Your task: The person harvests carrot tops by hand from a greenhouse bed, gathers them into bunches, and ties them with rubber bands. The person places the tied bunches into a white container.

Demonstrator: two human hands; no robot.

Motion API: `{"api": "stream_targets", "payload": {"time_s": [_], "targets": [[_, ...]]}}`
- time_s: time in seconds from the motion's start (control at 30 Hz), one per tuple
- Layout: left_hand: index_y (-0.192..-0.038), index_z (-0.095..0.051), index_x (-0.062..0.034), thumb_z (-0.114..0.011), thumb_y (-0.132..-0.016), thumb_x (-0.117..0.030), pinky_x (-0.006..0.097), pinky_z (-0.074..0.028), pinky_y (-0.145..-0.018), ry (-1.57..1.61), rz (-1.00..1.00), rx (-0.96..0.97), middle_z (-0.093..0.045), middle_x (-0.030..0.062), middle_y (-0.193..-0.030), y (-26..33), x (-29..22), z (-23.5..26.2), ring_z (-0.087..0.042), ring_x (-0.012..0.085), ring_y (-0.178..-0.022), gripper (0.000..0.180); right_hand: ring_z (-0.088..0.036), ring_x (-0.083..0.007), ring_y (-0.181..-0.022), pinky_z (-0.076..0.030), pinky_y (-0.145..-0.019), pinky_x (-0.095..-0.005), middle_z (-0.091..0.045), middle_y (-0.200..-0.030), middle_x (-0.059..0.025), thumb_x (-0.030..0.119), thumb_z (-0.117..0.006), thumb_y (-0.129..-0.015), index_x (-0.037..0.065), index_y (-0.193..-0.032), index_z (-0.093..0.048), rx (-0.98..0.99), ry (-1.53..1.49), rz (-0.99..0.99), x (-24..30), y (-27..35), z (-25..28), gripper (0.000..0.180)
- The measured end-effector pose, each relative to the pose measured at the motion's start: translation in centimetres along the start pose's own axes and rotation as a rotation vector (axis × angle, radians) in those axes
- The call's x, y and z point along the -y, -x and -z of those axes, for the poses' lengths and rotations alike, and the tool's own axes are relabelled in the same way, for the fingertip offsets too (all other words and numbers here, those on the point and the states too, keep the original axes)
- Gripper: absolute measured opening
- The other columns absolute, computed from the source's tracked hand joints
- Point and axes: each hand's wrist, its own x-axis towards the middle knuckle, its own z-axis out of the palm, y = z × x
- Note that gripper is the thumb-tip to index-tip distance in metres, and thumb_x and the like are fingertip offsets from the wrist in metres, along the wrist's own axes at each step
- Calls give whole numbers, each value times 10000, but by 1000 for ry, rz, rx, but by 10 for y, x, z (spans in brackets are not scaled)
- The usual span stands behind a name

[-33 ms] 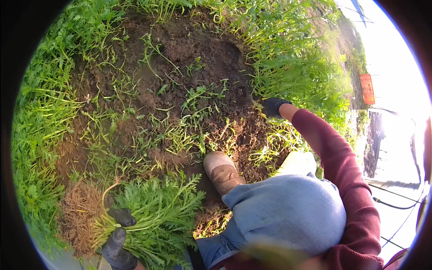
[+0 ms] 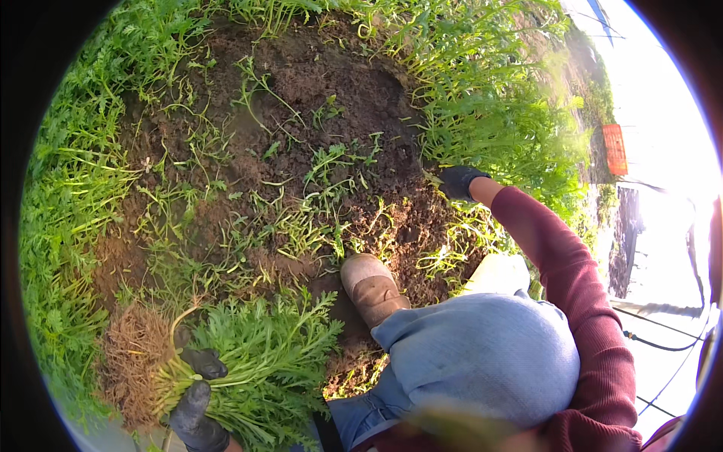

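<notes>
At the lower left, my left hand (image 2: 197, 414) in a dark glove is closed round the pale stems of a bunch of leafy greens (image 2: 260, 369). The bunch lies sideways, its tangled brown roots (image 2: 134, 365) pointing left and its cut-edged leaves spreading right. My right arm reaches forward, and my right hand (image 2: 459, 182), also dark-gloved, is low against the base of the standing greens (image 2: 489, 124). Its fingers look curled, with a bit of yellow at the upper edge. What they hold, if anything, I cannot make out.
Dark soil (image 2: 301, 71) strewn with loose stems and leaves lies before me. More greens (image 2: 68, 196) grow along the left and far sides. My brown boot (image 2: 374, 290) stands on the soil near my bent blue-clad knee (image 2: 482, 354). An orange crate (image 2: 614, 149) sits at the far right.
My right hand has shifted very slightly to the right. My left hand and its bunch of greens have stayed in place.
</notes>
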Motion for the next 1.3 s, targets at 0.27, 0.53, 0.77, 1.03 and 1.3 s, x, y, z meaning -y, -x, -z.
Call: {"api": "stream_targets", "payload": {"time_s": [0.27, 0.53, 0.77, 1.03, 1.3], "targets": [[-1234, -390, 70, -668, -699, -157, 316, -362, -738, 26, -5, -25, -479, 65, -814, 0, 1, -4, -452, 176, -759, 644, -600, -328, -921, -466, -820, -438, -633, -969, -146, 301, -557, -822, 86, -991, -613, -224, -76, 15, -18, 22, -22, 279], [-1287, -350, 83, -657, -703, -170, 316, -365, -751, -10, 44, -66, -486, 66, -835, 3, 3, 8, -444, 174, -777, 707, -639, -309, -876, -511, -738, -425, -652, -925, -166, 177, -558, -752, 63, -900, -669, -314, 87, -73, -13, -3, -55, 218], [-1233, -388, 79, -652, -709, -173, 324, -377, -757, -17, 27, -65, -506, 78, -838, 0, 0, 3, -462, 183, -786, 639, -637, -317, -867, -515, -741, -417, -656, -924, -160, 151, -530, -729, 51, -831, -681, -182, 94, -40, -7, -12, -31, 208], [-1171, -431, 75, -647, -715, -176, 333, -390, -765, -30, 68, -3, -530, 92, -841, -2, -1, 4, -482, 194, -796, 563, -650, -315, -860, -519, -720, -441, -670, -903, -153, 157, -543, -760, 40, -848, -687, -177, 177, -5, 15, 2, -22, 205], [-1186, -433, 79, -657, -711, -185, 329, -395, -752, 0, 84, 32, -535, 89, -832, -5, 1, -6, -484, 191, -788, 587, -608, -343, -927, -475, -817, -432, -640, -954, -190, 323, -542, -795, 9, -973, -637, -99, -116, 156, -15, 27, 24, 374]]}}
